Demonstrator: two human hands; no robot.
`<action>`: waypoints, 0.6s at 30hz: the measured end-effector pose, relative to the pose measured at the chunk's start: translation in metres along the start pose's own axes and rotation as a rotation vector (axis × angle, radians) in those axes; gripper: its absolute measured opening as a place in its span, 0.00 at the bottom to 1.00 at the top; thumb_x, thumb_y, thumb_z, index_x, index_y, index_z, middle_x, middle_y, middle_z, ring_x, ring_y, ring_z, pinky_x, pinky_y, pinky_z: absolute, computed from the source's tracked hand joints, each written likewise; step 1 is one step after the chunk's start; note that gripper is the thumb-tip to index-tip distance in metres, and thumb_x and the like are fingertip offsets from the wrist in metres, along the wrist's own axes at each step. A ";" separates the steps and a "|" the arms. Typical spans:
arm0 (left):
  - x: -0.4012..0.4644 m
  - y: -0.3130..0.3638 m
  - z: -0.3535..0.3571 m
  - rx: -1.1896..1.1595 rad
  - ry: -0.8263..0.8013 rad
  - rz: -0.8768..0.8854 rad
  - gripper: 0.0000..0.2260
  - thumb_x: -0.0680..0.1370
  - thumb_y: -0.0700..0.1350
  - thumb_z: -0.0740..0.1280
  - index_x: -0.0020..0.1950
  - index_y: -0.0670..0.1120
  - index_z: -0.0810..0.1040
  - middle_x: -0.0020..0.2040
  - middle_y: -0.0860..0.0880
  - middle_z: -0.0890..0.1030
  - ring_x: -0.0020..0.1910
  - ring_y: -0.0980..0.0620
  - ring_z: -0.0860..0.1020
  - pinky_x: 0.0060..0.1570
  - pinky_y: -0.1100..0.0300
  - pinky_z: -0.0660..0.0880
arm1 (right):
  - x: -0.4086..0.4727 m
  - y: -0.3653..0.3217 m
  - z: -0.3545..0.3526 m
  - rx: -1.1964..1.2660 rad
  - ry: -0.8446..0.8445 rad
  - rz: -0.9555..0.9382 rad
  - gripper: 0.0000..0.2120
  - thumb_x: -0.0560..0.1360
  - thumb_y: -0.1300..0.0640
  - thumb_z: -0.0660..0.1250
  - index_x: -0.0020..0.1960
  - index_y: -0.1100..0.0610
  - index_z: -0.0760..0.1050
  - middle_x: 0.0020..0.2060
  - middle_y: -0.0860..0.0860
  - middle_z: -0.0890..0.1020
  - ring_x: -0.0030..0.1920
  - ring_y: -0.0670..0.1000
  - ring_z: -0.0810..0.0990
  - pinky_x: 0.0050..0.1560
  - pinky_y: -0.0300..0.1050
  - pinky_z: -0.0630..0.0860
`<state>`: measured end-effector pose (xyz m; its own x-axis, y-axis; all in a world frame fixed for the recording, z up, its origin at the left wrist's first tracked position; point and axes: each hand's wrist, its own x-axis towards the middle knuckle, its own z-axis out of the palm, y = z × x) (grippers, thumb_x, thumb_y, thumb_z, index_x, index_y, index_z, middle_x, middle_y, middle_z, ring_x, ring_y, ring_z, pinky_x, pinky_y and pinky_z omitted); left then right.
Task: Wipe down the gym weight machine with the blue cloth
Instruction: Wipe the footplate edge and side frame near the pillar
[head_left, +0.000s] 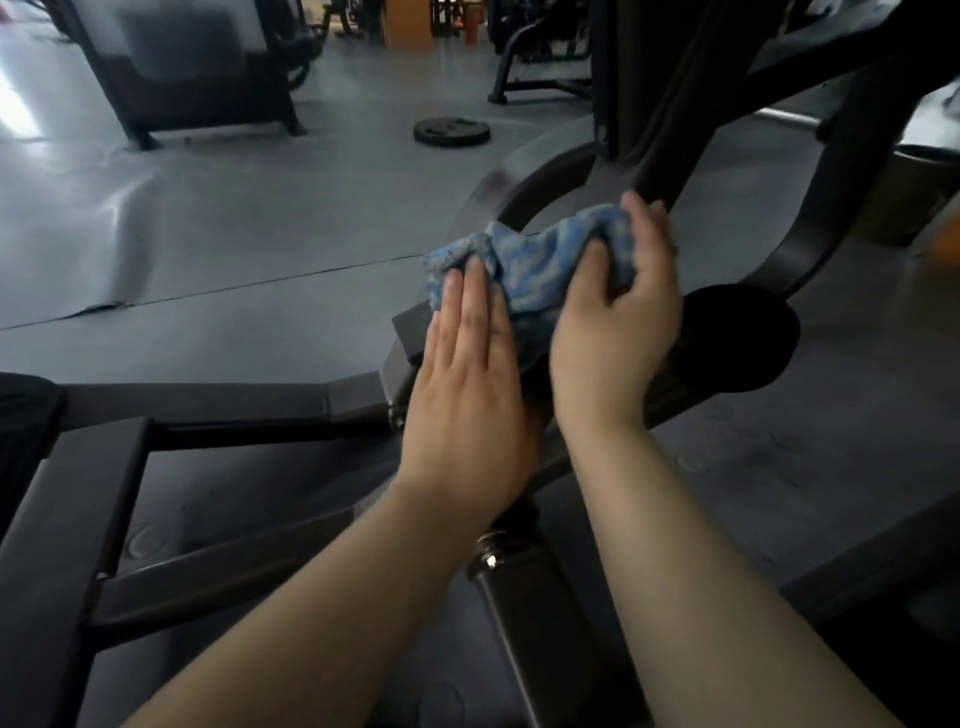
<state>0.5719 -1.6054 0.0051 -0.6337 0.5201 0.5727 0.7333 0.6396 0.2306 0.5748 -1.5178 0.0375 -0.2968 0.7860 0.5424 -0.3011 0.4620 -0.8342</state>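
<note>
The blue cloth (540, 265) lies bunched over a dark part of the weight machine (218, 405) in the middle of the view. My right hand (618, 312) grips the cloth's right end, thumb and fingers curled round it. My left hand (467, 374) lies flat with straight fingers on the cloth's left end, pressing it against the machine's frame. A black round pad (743, 338) sits just right of my right hand. The part under the cloth is hidden.
The machine's dark bars cross the foreground, and a curved grey arm (524, 182) rises behind the cloth. A weight plate (451, 131) lies on the grey floor farther back. Other gym machines (197, 67) stand at the back left and right.
</note>
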 end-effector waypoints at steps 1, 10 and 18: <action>0.002 -0.001 -0.001 0.051 -0.055 0.000 0.33 0.77 0.53 0.47 0.75 0.37 0.39 0.76 0.37 0.43 0.72 0.49 0.37 0.70 0.56 0.37 | -0.003 0.009 0.003 -0.156 -0.053 -0.083 0.18 0.79 0.61 0.59 0.68 0.62 0.70 0.71 0.60 0.65 0.72 0.55 0.64 0.66 0.28 0.58; 0.006 -0.016 -0.028 0.233 -0.112 0.023 0.27 0.73 0.44 0.70 0.70 0.47 0.66 0.67 0.38 0.70 0.61 0.40 0.74 0.53 0.51 0.75 | -0.055 0.054 -0.010 -0.236 -0.184 0.014 0.19 0.77 0.62 0.61 0.68 0.63 0.70 0.71 0.62 0.64 0.71 0.57 0.65 0.68 0.32 0.60; -0.007 -0.047 -0.031 0.185 -0.122 0.061 0.19 0.59 0.35 0.77 0.48 0.40 0.79 0.48 0.40 0.76 0.47 0.40 0.72 0.29 0.55 0.75 | -0.077 0.054 -0.022 -0.322 -0.302 0.313 0.10 0.73 0.64 0.69 0.54 0.61 0.78 0.56 0.54 0.76 0.57 0.52 0.77 0.57 0.43 0.74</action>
<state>0.5501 -1.6568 0.0148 -0.6229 0.6184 0.4792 0.7207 0.6918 0.0441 0.6009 -1.5445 -0.0516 -0.5891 0.7751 0.2283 0.1221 0.3646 -0.9231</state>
